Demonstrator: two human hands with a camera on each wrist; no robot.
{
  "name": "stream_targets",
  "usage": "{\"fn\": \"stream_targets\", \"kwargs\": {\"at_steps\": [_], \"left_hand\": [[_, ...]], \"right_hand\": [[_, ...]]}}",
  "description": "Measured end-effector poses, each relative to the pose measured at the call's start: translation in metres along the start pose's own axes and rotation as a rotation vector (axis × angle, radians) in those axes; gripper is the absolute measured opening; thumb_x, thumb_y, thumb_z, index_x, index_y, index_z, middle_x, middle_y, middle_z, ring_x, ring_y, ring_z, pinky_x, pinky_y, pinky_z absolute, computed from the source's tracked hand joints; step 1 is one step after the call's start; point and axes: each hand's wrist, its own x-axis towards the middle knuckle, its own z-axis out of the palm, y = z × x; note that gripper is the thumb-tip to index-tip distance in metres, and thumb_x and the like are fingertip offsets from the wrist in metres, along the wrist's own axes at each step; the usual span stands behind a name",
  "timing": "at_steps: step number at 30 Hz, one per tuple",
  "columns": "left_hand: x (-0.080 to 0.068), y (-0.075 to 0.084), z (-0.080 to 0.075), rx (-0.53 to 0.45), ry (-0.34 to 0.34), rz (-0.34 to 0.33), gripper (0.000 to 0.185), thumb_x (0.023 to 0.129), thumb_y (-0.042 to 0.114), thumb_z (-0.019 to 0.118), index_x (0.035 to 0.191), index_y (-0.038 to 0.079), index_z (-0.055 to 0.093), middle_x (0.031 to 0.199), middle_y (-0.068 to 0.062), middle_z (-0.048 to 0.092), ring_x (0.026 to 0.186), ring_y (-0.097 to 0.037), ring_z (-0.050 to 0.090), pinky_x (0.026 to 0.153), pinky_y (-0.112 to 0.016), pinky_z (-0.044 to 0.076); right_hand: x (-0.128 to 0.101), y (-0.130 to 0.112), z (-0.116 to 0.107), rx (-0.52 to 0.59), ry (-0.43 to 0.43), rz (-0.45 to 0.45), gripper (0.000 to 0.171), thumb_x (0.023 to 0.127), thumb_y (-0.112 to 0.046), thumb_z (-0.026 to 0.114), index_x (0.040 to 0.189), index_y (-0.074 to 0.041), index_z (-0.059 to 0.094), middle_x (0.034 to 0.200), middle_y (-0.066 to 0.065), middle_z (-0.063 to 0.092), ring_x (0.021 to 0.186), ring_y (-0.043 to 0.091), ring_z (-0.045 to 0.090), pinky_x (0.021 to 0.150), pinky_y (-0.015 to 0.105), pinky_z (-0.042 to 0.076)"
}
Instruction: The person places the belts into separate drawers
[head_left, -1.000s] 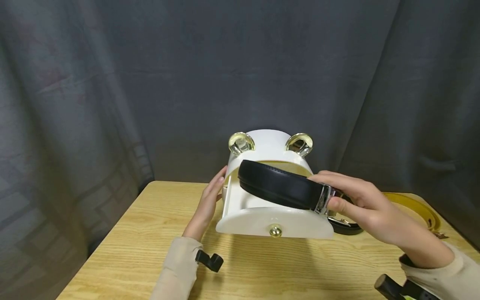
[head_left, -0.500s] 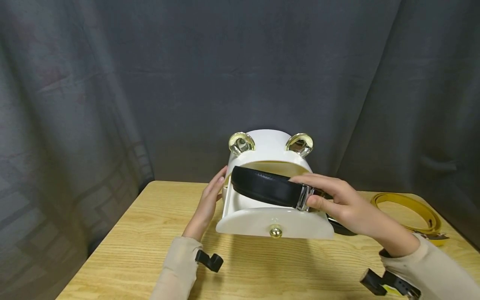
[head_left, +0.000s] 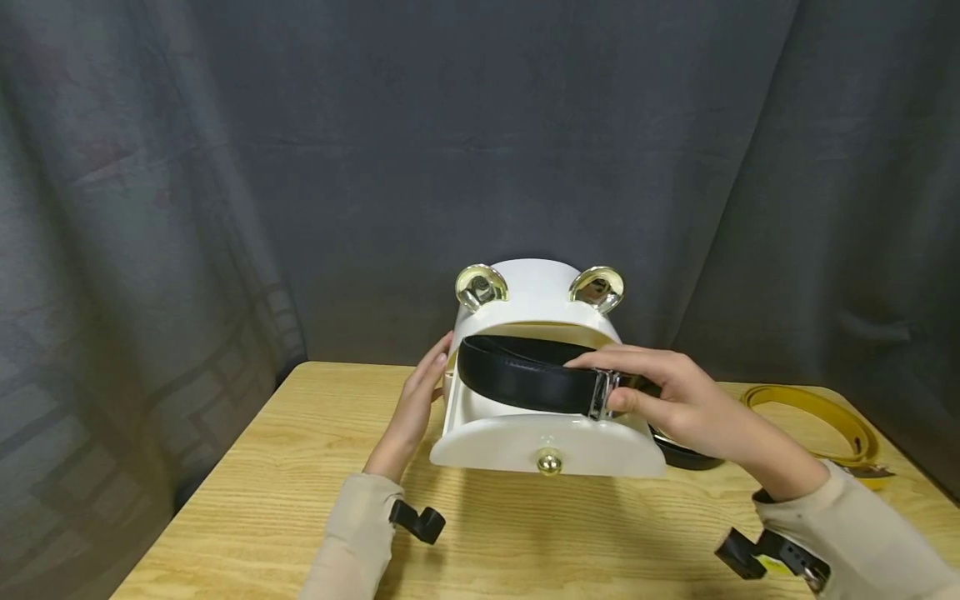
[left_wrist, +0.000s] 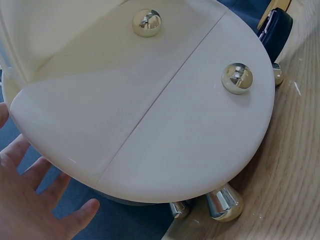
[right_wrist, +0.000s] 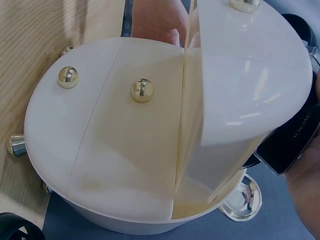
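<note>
A white rounded storage box [head_left: 536, 287] with two gold ears stands on the table, its top drawer [head_left: 487, 446] pulled out. My right hand [head_left: 678, 404] pinches a coiled black belt [head_left: 525, 379] near the silver buckle, thumb in front and fingers over the top. The coil lies within the drawer's opening, behind the front panel; its underside is hidden. In the right wrist view the belt's lettered end [right_wrist: 295, 130] shows beside the drawer. My left hand [head_left: 411, 421] rests along the box's left side, its fingers extended and spread in the left wrist view.
Right of the box, another black belt [head_left: 686, 460] lies partly hidden behind my right hand. Farther right is a coiled yellow belt [head_left: 810, 408]. Two lower compartments with gold knobs [right_wrist: 142, 90] show in the right wrist view. A dark curtain [head_left: 480, 167] hangs behind the table.
My right hand has moved left and slightly down with the black belt, bringing the coil from above the drawer's right side into its opening. My left hand has stayed at the box.
</note>
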Motion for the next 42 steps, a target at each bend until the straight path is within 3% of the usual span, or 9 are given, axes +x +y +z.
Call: {"fn": "stream_targets", "kwargs": {"at_steps": [7, 21, 30, 42], "left_hand": [[-0.001, 0.000, -0.001, 0.006, 0.001, -0.004, 0.052, 0.107, 0.034, 0.036, 0.155, 0.014, 0.037, 0.158, -0.005, 0.034, 0.144, -0.025, 0.029, 0.110, -0.063, 0.026], [-0.002, 0.001, -0.001, 0.014, 0.006, -0.010, 0.052, 0.106, 0.035, 0.037, 0.154, 0.016, 0.038, 0.158, -0.004, 0.035, 0.144, -0.025, 0.030, 0.109, -0.064, 0.026], [-0.002, 0.000, -0.002, 0.026, 0.008, -0.015, 0.052, 0.107, 0.035, 0.036, 0.154, 0.016, 0.037, 0.158, -0.004, 0.035, 0.144, -0.025, 0.029, 0.109, -0.062, 0.026], [-0.001, 0.001, -0.001, 0.029, 0.008, -0.011, 0.051, 0.107, 0.035, 0.036, 0.154, 0.015, 0.037, 0.158, -0.005, 0.035, 0.144, -0.025, 0.029, 0.109, -0.062, 0.026]], "right_hand": [[0.001, 0.001, -0.003, -0.036, -0.021, 0.031, 0.045, 0.090, 0.002, 0.066, 0.133, -0.011, 0.063, 0.128, -0.002, 0.064, 0.123, 0.007, 0.054, 0.101, 0.016, 0.038], [0.000, 0.010, -0.005, -0.006, -0.032, -0.012, 0.044, 0.088, 0.001, 0.067, 0.131, -0.009, 0.064, 0.121, -0.001, 0.066, 0.097, 0.010, 0.059, 0.088, 0.018, 0.044], [0.002, 0.012, -0.007, -0.046, -0.033, -0.008, 0.042, 0.088, -0.001, 0.067, 0.129, -0.009, 0.066, 0.124, -0.001, 0.065, 0.114, 0.007, 0.056, 0.097, 0.015, 0.041], [0.003, 0.017, -0.007, -0.068, -0.044, -0.014, 0.042, 0.088, -0.001, 0.066, 0.129, -0.008, 0.065, 0.124, -0.001, 0.065, 0.115, 0.007, 0.055, 0.099, 0.016, 0.039]]}}
